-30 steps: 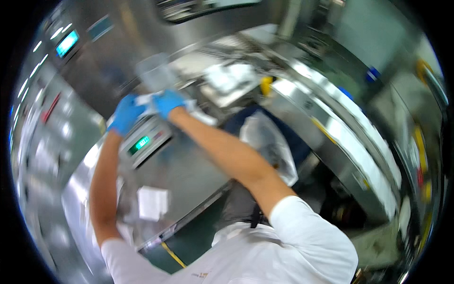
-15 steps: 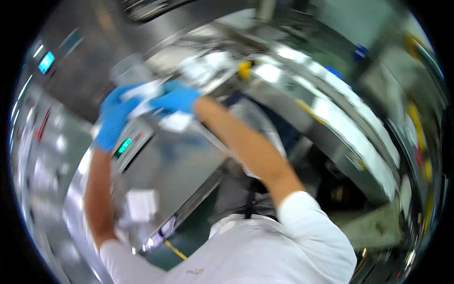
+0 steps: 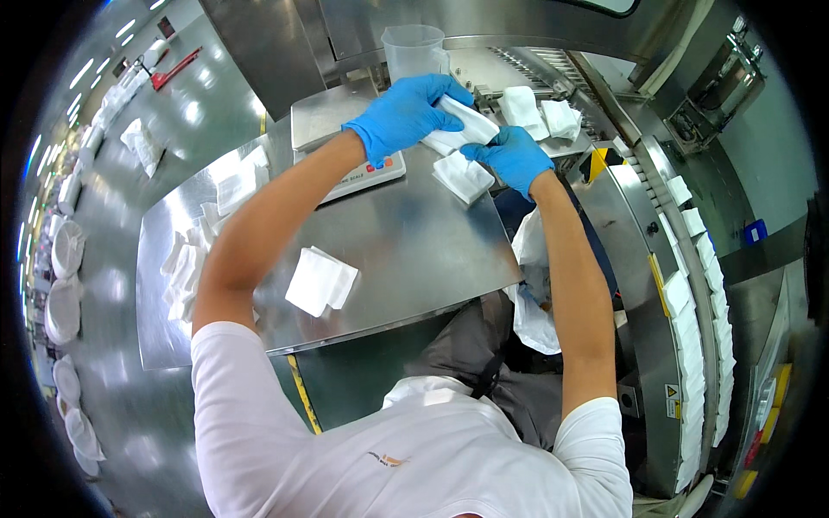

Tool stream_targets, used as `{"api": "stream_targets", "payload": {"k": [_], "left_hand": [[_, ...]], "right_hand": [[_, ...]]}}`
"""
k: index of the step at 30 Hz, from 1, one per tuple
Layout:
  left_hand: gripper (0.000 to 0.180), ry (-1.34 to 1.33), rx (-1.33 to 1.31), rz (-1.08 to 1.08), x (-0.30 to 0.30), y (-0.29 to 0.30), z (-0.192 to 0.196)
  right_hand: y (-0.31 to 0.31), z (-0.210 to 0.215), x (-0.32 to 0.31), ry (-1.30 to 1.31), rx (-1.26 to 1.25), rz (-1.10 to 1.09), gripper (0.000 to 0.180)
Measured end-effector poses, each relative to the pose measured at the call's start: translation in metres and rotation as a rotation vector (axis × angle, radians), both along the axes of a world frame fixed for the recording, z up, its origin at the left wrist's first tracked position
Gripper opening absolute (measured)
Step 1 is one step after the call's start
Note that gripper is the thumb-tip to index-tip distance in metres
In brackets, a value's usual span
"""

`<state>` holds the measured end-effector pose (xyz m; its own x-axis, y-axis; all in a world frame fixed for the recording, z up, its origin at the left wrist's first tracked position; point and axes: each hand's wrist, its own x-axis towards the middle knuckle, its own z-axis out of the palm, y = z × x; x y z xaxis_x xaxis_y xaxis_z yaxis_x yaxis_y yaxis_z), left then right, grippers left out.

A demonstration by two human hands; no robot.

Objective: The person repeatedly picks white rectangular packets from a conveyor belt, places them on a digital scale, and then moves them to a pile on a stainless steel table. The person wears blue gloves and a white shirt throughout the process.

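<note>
Right now, far on the steel counter [image 3: 406,250] above the scale [image 3: 345,138], my left hand [image 3: 406,112] has its fingers wrapped around a white packet [image 3: 462,128]; my right hand [image 3: 514,155] pinches its near end. I'd keep both grips firm and the packet level over the stack [image 3: 464,175]

Both hands, the left hand [image 3: 406,112] and right hand [image 3: 511,157], now seemingly grip one white packet [image 3: 459,129] above the table.
</note>
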<state>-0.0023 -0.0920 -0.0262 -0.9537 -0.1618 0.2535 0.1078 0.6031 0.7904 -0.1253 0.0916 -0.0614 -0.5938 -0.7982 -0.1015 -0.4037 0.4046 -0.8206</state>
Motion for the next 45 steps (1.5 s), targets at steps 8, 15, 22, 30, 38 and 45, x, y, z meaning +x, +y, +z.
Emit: {"api": "stream_targets", "payload": {"k": [8, 15, 22, 30, 38, 45], "left_hand": [[0.039, 0.011, -0.031, 0.057, 0.01, -0.026, -0.004], [0.04, -0.115, -0.123, 0.361, 0.054, -0.169, 0.001], [0.059, -0.335, -0.674, 0.545, 0.072, -0.172, 0.024], [0.084, -0.494, -0.605, 0.315, 0.066, -0.198, 0.043], [0.093, -0.614, -0.546, 0.223, 0.059, -0.205, 0.041], [0.084, -0.615, -0.874, 0.11, 0.043, -0.216, 0.016]], "right_hand": [[0.016, -0.001, 0.005, -0.057, -0.104, 0.059, 0.057], [0.056, -0.034, 0.005, -0.035, -0.102, 0.06, 0.054], [0.127, -0.049, 0.029, -0.134, -0.102, -0.058, 0.048], [0.192, -0.078, 0.039, -0.17, -0.093, -0.274, 0.048], [0.228, -0.11, 0.053, -0.263, -0.109, -0.316, 0.045], [0.223, -0.097, 0.072, -0.332, -0.112, -0.269, 0.038]]}}
